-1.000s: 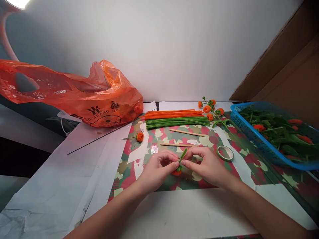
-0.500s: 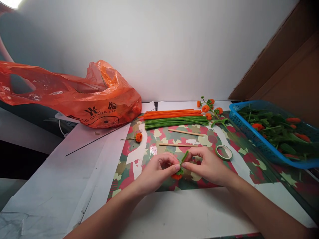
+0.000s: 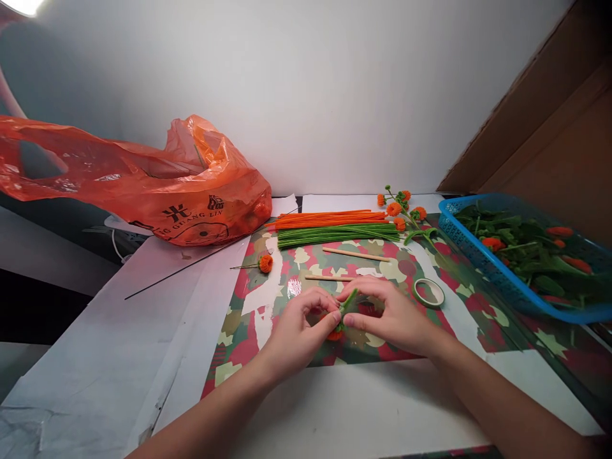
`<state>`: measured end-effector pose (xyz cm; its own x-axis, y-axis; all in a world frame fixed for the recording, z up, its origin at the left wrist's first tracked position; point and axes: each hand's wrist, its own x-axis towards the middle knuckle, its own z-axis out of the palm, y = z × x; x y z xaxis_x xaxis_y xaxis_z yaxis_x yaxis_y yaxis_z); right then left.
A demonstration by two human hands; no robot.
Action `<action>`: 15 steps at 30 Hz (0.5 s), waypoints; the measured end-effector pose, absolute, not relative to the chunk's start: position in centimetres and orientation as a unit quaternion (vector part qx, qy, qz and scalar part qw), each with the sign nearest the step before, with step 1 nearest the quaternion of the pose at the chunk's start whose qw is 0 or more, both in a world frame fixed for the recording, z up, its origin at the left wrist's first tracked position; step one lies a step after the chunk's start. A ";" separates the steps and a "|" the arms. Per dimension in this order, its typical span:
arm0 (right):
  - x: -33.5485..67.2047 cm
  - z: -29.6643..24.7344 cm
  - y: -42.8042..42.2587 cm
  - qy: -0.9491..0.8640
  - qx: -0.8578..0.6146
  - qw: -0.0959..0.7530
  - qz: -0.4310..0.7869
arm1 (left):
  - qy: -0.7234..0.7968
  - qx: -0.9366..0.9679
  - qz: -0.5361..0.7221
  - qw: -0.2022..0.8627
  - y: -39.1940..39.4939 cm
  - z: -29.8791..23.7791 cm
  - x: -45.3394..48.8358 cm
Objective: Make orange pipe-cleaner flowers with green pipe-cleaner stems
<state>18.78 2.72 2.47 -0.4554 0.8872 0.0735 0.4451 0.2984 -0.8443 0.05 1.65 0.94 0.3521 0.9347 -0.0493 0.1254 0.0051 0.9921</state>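
Observation:
My left hand (image 3: 308, 322) pinches a small pipe-cleaner flower (image 3: 335, 335) between thumb and fingertips. Its orange head hangs downward beneath the fingers, partly hidden. From the green base a fuzzy green pipe-cleaner end (image 3: 350, 298) sticks up between the two hands. My right hand (image 3: 389, 315) is curled at the same flower, thumb and index finger on either side of the green part; the exact contact is hard to see. Just beyond my fingers lie two thin wooden sticks, the farther stick (image 3: 356, 254) and the nearer stick (image 3: 327, 278).
Orange pipe cleaners (image 3: 329, 219) and green pipe cleaners (image 3: 335, 235) lie behind the sticks. A tape roll (image 3: 429, 293) is right of my hand, a finished orange flower (image 3: 265, 263) left. A red plastic bag (image 3: 210, 204), flower sprig (image 3: 394, 209) and blue basket (image 3: 454, 223) stand around.
Both hands have shifted slightly left with the flower. My right index finger has reached farther over, behind the green end, and now covers part of the nearer stick.

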 end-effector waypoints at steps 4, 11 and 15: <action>18.1 1.7 2.6 -0.733 -0.442 0.344 0.386 | 0.436 0.592 0.371 0.567 1.6 1.3 -0.1; 18.4 2.3 2.8 -0.707 -0.423 0.334 0.457 | 0.360 0.535 0.342 0.683 1.9 1.7 -0.6; 18.4 2.6 2.8 -0.691 -0.430 0.322 0.485 | 0.361 0.532 0.340 0.687 1.9 2.0 -0.4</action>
<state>18.45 2.85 2.58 -0.4239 0.9053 0.0277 0.2819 0.1610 -0.9458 -0.43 1.86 1.97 0.5090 0.8503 -0.1341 -0.0829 0.2035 0.9755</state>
